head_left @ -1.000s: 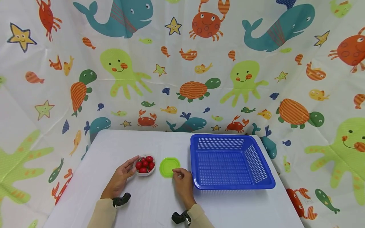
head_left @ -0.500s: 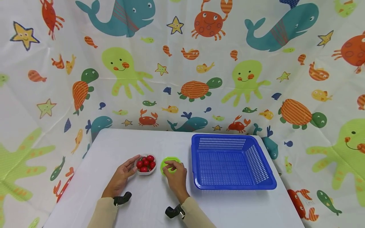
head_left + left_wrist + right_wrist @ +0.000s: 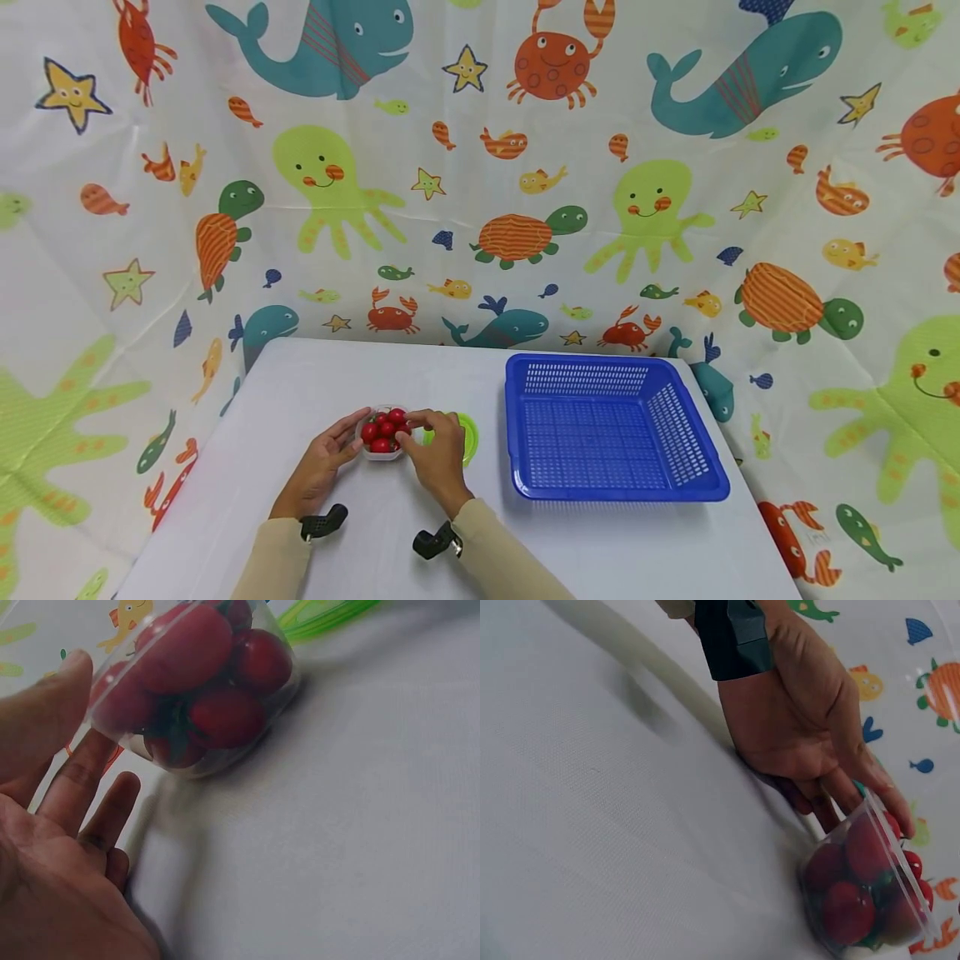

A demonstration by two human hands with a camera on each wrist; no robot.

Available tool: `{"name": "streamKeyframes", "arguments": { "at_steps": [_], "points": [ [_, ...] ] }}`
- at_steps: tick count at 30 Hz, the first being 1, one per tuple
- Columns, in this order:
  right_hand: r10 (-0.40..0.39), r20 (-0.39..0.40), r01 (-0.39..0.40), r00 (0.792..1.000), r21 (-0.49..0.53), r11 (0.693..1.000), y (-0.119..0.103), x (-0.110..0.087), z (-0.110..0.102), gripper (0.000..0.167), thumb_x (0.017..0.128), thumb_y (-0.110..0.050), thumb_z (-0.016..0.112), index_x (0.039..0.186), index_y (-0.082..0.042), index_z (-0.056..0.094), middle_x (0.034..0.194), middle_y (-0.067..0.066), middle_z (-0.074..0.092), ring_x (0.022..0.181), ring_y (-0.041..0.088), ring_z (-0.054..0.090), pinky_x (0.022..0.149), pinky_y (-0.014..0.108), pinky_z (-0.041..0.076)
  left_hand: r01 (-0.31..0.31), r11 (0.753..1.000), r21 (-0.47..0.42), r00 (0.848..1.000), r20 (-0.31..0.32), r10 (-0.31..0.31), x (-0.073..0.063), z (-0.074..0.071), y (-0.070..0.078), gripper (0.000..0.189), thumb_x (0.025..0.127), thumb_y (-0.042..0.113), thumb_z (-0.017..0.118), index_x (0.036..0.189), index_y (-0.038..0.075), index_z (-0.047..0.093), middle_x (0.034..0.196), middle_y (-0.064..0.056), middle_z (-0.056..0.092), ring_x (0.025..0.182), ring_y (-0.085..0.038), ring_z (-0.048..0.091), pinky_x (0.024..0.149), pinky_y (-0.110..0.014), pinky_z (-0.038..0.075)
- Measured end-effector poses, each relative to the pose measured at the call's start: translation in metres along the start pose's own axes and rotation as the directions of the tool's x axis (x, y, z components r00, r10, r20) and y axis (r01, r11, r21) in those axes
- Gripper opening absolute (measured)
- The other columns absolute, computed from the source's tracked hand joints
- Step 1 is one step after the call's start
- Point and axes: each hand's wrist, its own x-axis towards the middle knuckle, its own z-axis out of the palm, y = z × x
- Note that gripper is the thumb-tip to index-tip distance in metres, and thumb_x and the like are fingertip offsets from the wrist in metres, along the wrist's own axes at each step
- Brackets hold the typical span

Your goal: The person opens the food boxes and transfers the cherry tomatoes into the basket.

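Red cherry tomatoes (image 3: 381, 446) fill a small clear plastic tub (image 3: 825, 930) standing on the white table. At the tub's left side, my left hand (image 3: 318, 467) rests against it with thumb and fingers loosely extended, as the left wrist view shows. My right hand (image 3: 440, 457) reaches in from the right, with thumb and index finger at the tub's rim by the tomatoes. In the right wrist view, no tomato is lifted out. Partly behind the right hand lies a lime-green round lid (image 3: 472, 435).
A large blue plastic basket (image 3: 517, 433) with slotted walls stands to the right of the lid. Behind the white table (image 3: 360, 533) hangs a curtain (image 3: 465, 200) printed with sea animals. Each wrist wears a black camera on a strap.
My right hand has moved left from beside the lid, across it, to the tub of tomatoes. The left hand has stayed at the tub. The view has shifted slightly.
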Motion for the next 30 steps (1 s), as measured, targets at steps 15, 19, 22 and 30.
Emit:
{"name": "streamKeyframes", "arguments": {
  "at_steps": [15,19,22,30],
  "points": [
    [0.009,0.043,-0.001,0.999,-0.181,0.983,-0.003,0.010,0.022,0.029,0.087,-0.029,0.090,0.115,-0.027,0.082,0.105,-0.009,0.080,0.096,0.009,0.051,0.086,0.030,0.040,0.007,1.000,-0.009,1.000,-0.011,-0.007,0.001,0.000,-0.002,0.067,0.106,0.026,0.068,0.165,0.018,0.039,0.175,-0.006,0.033,0.166,-0.034,0.018,0.129,-0.052,0.022],
    [0.016,0.055,-0.003,0.998,-0.234,0.972,-0.002,0.011,0.025,0.028,0.088,-0.033,0.090,0.114,-0.028,0.082,0.102,-0.010,0.080,0.094,0.005,0.046,0.086,0.029,0.039,0.002,1.000,0.000,1.000,-0.012,-0.002,0.002,0.001,-0.003,0.066,0.106,0.026,0.067,0.165,0.018,0.039,0.175,-0.007,0.033,0.166,-0.036,0.017,0.130,-0.057,0.020],
    [0.004,0.050,0.009,0.999,-0.261,0.965,-0.002,0.011,0.026,0.028,0.086,-0.033,0.091,0.113,-0.027,0.083,0.098,-0.010,0.080,0.092,0.006,0.045,0.085,0.029,0.039,0.002,1.000,0.005,1.000,-0.012,-0.002,0.002,0.002,-0.002,0.066,0.107,0.026,0.066,0.166,0.017,0.038,0.175,-0.007,0.033,0.166,-0.037,0.016,0.130,-0.062,0.017],
    [-0.015,0.095,0.045,0.995,-0.328,0.944,-0.005,0.012,0.028,0.027,0.089,-0.036,0.089,0.114,-0.027,0.084,0.100,-0.010,0.079,0.095,0.007,0.048,0.083,0.027,0.040,0.008,1.000,0.004,1.000,-0.017,-0.008,-0.001,0.002,0.002,0.064,0.107,0.025,0.066,0.165,0.018,0.040,0.174,-0.006,0.035,0.166,-0.033,0.018,0.129,-0.054,0.020]
  ]
}}
